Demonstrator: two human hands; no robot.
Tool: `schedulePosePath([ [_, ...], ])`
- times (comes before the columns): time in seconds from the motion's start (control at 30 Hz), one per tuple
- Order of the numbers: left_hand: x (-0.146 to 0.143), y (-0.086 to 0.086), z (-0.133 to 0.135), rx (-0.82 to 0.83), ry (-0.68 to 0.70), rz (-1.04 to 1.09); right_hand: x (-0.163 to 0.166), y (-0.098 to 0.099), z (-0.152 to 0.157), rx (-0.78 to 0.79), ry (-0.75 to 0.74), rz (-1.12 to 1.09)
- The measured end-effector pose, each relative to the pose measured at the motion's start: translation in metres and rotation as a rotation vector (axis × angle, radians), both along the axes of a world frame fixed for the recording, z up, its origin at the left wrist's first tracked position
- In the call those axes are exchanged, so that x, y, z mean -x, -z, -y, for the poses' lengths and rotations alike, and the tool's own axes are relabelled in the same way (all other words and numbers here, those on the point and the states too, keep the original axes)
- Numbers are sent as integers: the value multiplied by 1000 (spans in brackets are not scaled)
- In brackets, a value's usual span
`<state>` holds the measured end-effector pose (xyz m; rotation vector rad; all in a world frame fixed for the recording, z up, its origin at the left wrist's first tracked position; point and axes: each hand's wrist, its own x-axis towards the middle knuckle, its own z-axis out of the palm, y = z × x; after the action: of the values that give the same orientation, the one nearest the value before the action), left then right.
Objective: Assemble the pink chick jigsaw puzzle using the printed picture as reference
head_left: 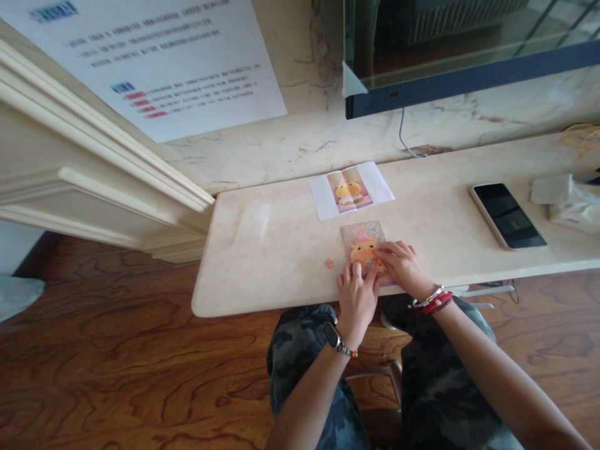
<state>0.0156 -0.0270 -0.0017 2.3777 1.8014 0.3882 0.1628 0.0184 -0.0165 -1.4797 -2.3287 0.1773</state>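
A small jigsaw puzzle [362, 242] with a yellow cartoon figure in a pink hat lies near the front edge of the table. My left hand [359, 294] rests on its lower left part, fingers spread and bent with the tips down. From the right, my right hand [403, 265] reaches over the puzzle's right side, thumb and fingertips pinched together; what is between them is hidden. A loose orange-pink puzzle piece [329, 264] lies just left of the puzzle. My hands cover the puzzle's lower part.
Behind the puzzle lies a creased paper [387, 190] with a printed picture of two yellow figures. A phone [509, 215] and a white plastic-wrapped item [576, 203] are to the right. A screen [469, 81] hangs above the marble-look tabletop [262, 250]; a text sheet [187, 69] is on the wall.
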Motion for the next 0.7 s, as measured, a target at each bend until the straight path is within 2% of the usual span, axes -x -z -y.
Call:
schedulePosePath([
  [0.2, 0, 3, 0, -28, 27, 12, -4, 0, 8, -8, 2, 2],
  [0.43, -1, 4, 0, -24, 26, 13, 6, -19, 6, -17, -56, 276],
  [0.5, -2, 4, 0, -21, 13, 12, 4, -17, 5, -16, -70, 243],
  [0.7, 8, 0, -8, -55, 51, 52, -11, 0, -2, -29, -18, -71],
])
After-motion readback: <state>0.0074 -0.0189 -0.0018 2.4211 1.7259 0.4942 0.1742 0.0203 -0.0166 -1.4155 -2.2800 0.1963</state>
